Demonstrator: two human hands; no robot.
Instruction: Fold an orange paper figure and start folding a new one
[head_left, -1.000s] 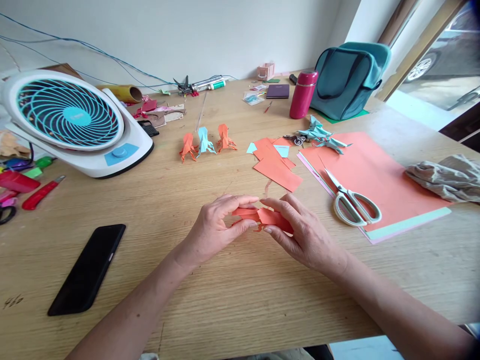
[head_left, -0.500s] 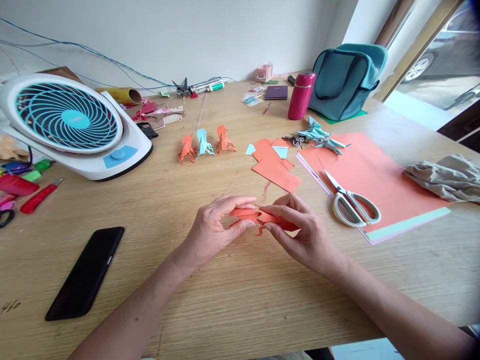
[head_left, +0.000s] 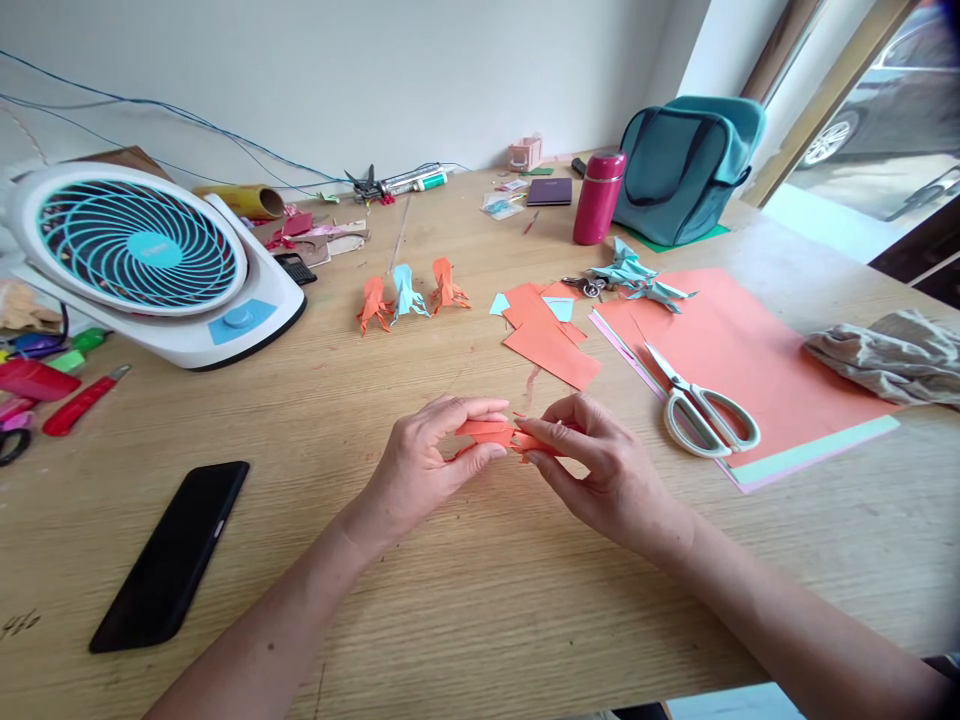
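One narrow, folded orange paper piece (head_left: 486, 433) is held over the wood-grained table (head_left: 465, 620), inward of its near edge, left hand (head_left: 427, 448) and right hand (head_left: 611, 472) pinching opposite ends. Probably light, tear-prone; grip layered folds, not thin tips.

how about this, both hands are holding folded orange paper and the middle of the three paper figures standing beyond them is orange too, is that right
Not quite: the middle paper figure is light blue, not orange, as the head view shows. The rest is right: the left hand and right hand both hold folded orange paper.
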